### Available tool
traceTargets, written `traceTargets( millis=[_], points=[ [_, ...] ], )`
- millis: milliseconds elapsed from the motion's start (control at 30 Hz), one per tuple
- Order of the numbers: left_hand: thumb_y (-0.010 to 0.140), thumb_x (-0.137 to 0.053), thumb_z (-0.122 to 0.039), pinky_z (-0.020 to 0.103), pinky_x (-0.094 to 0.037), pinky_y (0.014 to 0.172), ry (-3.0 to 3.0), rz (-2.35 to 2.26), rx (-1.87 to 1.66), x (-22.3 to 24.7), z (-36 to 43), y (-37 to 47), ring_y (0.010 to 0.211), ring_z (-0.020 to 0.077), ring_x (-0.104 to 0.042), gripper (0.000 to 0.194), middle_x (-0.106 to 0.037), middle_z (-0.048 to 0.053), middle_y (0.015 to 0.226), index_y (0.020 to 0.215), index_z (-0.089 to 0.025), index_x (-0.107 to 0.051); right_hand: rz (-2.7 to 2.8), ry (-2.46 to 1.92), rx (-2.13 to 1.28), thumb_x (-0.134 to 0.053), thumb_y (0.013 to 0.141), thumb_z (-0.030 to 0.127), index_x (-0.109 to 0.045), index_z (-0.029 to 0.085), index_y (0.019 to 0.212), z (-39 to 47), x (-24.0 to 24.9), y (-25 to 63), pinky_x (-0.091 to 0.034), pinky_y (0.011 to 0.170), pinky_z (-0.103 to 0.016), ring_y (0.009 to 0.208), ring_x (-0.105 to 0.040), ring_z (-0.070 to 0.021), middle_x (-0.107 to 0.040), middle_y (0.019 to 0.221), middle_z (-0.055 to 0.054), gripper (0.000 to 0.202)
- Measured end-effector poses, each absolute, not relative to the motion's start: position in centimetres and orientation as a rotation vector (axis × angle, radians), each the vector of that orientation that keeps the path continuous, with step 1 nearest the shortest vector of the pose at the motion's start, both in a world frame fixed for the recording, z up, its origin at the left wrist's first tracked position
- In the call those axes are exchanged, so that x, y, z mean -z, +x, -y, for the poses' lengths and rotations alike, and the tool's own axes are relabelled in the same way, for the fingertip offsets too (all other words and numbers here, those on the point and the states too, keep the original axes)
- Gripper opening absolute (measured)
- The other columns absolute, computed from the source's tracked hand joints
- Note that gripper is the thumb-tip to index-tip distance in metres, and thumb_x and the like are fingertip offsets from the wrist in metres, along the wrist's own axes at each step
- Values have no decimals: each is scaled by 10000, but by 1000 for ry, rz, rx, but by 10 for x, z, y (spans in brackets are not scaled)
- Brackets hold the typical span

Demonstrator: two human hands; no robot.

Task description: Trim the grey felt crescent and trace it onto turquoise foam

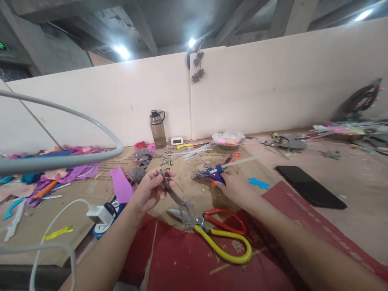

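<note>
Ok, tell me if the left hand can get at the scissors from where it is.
Probably yes. The scissors lie in the open just below the left hand, but that hand already holds a grey strip that drapes onto the blades.

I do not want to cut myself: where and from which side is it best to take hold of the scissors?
Probably by the handle loops: the scissors lie flat, red and yellow loops toward the person's near right, blades pointing left under the grey strip held by the left hand. Come from the near right; the right hand rests on the glue gun.

The right hand (pixel 235 184) covers the glue gun's (pixel 212 174) handle; the scissors' (pixel 218 232) blades lie hidden under grey strip (pixel 178 200)
</note>
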State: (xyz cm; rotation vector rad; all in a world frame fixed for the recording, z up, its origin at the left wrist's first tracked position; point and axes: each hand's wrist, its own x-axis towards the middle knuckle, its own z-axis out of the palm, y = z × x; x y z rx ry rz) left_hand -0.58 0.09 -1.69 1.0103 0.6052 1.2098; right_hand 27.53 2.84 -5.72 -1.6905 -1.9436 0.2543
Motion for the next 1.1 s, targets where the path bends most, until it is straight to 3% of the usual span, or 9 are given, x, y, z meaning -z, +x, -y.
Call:
traceTargets(
  millis=[133, 233, 300, 333, 400, 500, 700, 900, 1100],
  points=[
    [659, -819, -268, 123, -452, 326, 1036, -573, -1165, 18, -1, -4, 664, 153, -702, 291, -725, 49, 884, 768, -141, -581, 1939, -1483, -78, -552, 859, 351, -672, 174, 810, 4, 38, 262, -392, 899, -459, 993, -538, -298, -646, 950, -149, 219],
    [676, -808, -259, 113, -451, 340, 1041, -592, -1193, 20, -3, -3, 687, 157, -708, 273, -727, 54, 891, 797, -137, -596, 1997, -1106, -708, -593, 834, 389, -604, 223, 1173, 33, 29, 238, -466, 773, -340, 870, -586, -207, -650, 1060, -84, 378],
    [688, -800, -251, 111, -454, 349, 1051, -610, -1205, 21, -4, -4, 702, 159, -711, 258, -727, 58, 914, 814, -137, -605, 1943, -1058, -1036, -738, 694, 353, -543, 231, 1267, 45, 30, 222, -460, 629, -276, 727, -586, -168, -667, 1016, -52, 617],
    [693, -796, -250, 116, -459, 354, 1064, -615, -1202, 21, -4, -5, 708, 161, -712, 252, -726, 62, 926, 817, -136, -608, 1921, -1065, -1125, -747, 672, 310, -589, 217, 1197, 48, 32, 216, -434, 577, -254, 667, -569, -153, -677, 918, -28, 556],
    [699, -790, -255, 123, -461, 353, 1092, -620, -1191, 21, -6, -8, 706, 164, -711, 244, -725, 75, 948, 804, -130, -609, 1894, -1110, -1171, -654, 738, 269, -666, 181, 854, 49, 33, 211, -353, 491, -228, 532, -489, -118, -606, 632, 20, 146],
    [700, -789, -265, 107, -419, 327, 1103, -640, -1208, 19, -11, -16, 685, 151, -706, 246, -724, 98, 984, 789, -120, -612, 1816, -1146, -1182, -494, 839, 319, -556, 188, 590, 44, 28, 219, -273, 430, -225, 405, -366, -89, -436, 431, 51, 288],
    [734, -748, -217, 98, -425, 345, 1044, -660, -1361, 16, -23, -37, 748, 149, -712, 169, -707, 117, 1090, 756, -115, -615, 1394, -1006, -1114, -631, 756, 460, -645, 179, 779, 41, -2, 255, -298, 415, -203, 429, -400, -62, -565, 612, 27, 283],
    [791, -665, -167, 129, -508, 389, 929, -758, -1491, 19, -28, -47, 769, 142, -715, 116, -709, 82, 1084, 899, -127, -654, 1203, -904, -922, -743, 673, 424, -603, 172, 688, 52, -38, 283, -295, 405, -192, 440, -393, -44, -538, 610, 28, 289],
    [777, -677, -153, 129, -498, 380, 957, -749, -1435, 24, -29, -41, 714, 142, -709, 107, -729, 91, 939, 867, -103, -647, 1241, -979, -793, -721, 681, 390, -636, 168, 707, 45, -50, 307, -290, 405, -206, 461, -414, -55, -553, 633, 12, 240]
  ],
)
